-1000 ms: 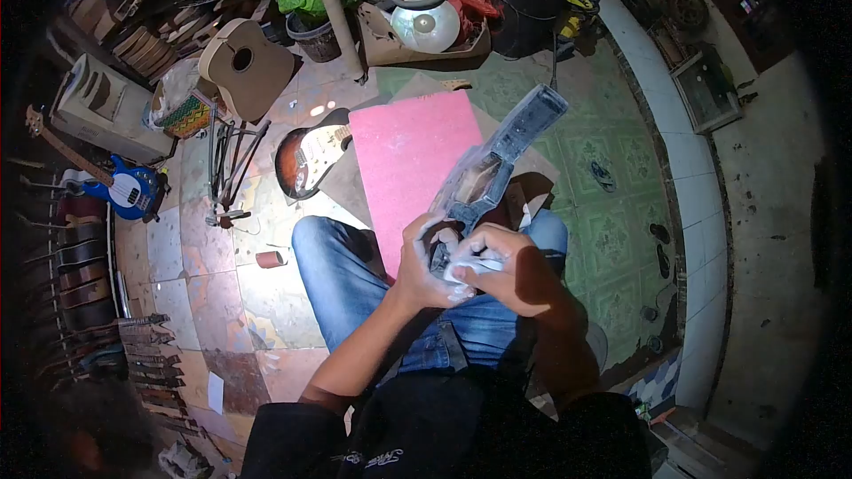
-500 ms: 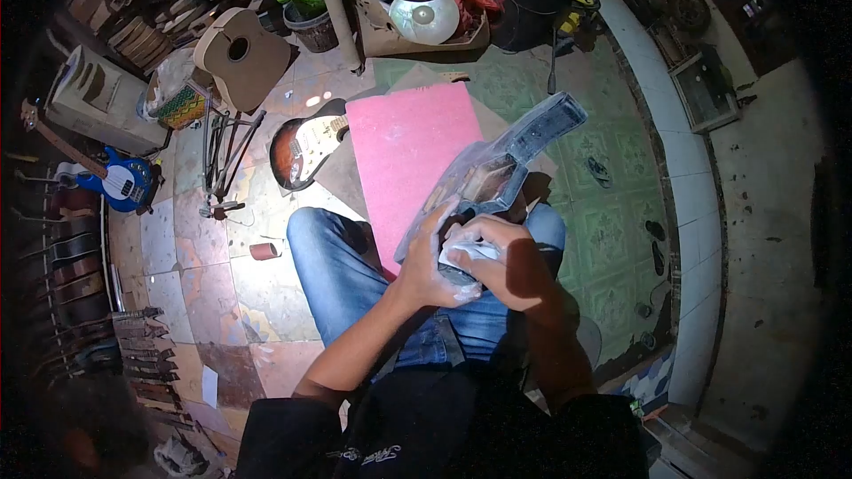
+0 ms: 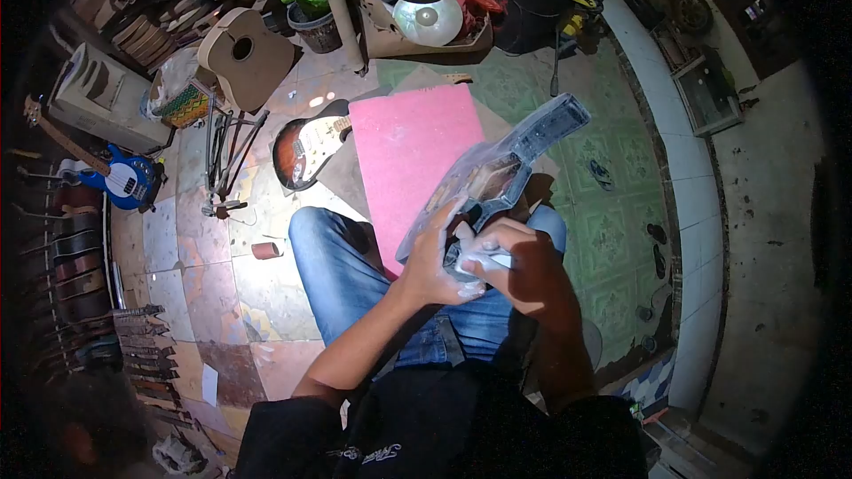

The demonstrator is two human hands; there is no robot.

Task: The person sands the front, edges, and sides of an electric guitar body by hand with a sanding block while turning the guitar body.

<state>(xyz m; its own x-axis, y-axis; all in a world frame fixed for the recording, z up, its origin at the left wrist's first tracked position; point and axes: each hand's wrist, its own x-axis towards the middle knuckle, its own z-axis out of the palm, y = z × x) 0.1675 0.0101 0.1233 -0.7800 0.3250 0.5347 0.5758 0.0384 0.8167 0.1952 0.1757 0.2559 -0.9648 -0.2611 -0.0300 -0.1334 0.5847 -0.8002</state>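
Observation:
Over my lap I hold a dust-covered dark guitar body [image 3: 546, 129], tilted, with hollow openings in it and a long arm reaching to the upper right. My left hand [image 3: 430, 262] is wrapped round its near end, with whitish dust on the fingers. Against that same end, my right hand [image 3: 513, 257] is closed on a small folded whitish sheet [image 3: 501, 260]; its exact kind is unclear. Beneath the guitar body lies a pink board [image 3: 413, 142] on the floor. The fingers partly hide the body's near end.
A sunburst electric guitar [image 3: 306, 151] lies left of the board. Farther left are a metal stand [image 3: 231, 155] and a blue bass [image 3: 129, 179]. An acoustic guitar body [image 3: 244, 53] leans at the back. A brown roll [image 3: 264, 251] sits on the tiles; sandals [image 3: 601, 173] lie right.
My right hand has shifted slightly to the right and turned along the near end, with the whitish sheet in it. The left hand keeps its hold, and the guitar body stays almost still.

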